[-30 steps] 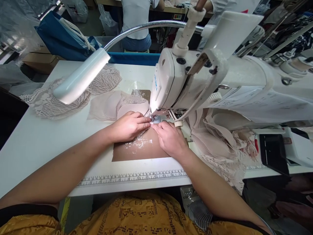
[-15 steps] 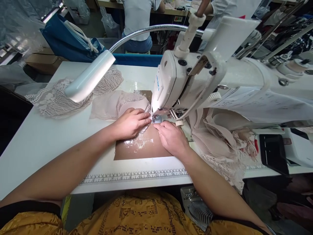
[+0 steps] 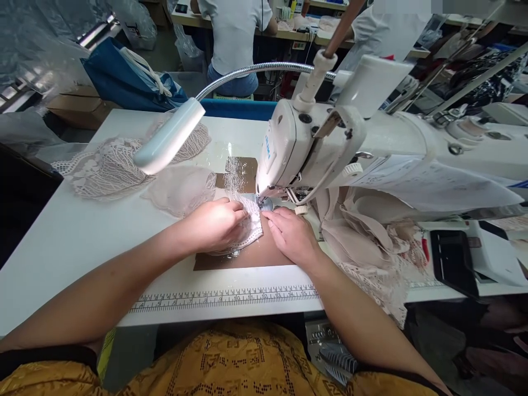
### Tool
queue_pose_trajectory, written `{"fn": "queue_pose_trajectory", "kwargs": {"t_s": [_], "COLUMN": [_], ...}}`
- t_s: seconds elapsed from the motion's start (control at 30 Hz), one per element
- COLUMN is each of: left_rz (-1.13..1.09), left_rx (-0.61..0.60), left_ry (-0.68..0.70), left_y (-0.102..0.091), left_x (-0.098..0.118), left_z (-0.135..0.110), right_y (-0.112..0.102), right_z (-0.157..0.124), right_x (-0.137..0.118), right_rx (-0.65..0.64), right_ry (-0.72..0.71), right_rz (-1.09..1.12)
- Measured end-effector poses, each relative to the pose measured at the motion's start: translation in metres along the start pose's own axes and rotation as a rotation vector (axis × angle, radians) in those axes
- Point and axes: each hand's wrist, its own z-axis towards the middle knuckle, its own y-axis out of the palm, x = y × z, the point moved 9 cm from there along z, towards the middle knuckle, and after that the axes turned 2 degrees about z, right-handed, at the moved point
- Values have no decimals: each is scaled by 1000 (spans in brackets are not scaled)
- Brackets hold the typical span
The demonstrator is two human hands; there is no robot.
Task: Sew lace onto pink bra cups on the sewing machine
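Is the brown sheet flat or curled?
Flat where visible: the brown sheet meets the tabletop along a straight near edge; the left hand hides part.

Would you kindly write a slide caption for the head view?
Bare left hand on pale openwork lace fabric, bare right hand close by, at the needle end of a white sewing machine.

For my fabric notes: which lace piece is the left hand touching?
The lace piece on the brown sheet, under the left hand. The lace below the lamp and the pile right of the machine lie apart.
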Motion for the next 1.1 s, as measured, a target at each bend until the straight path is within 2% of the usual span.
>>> {"fn": "queue_pose_trajectory", "kwargs": {"t_s": [0.17, 0.37, 0.63, 0.97, 1.1], "left_rz": [-3, 43, 110, 78, 6], "left_rx": [23, 39, 67, 41, -28], "left_ry": [55, 52, 41, 20, 96], "left_y": [13, 18, 17, 17, 11], "left_x": [9, 14, 15, 10, 19], "left_z": [5, 7, 7, 11, 0], "right_y": [0, 1, 7, 7, 4], "right_z": [1, -1, -3, -2, -1], "right_x": [-1, -1, -4, -2, -2], "right_rx": [-24, -40, -66, -57, -45], "right_ry": [9, 12, -38, 4, 5], "right_rz": [-12, -28, -92, -84, -38]}}
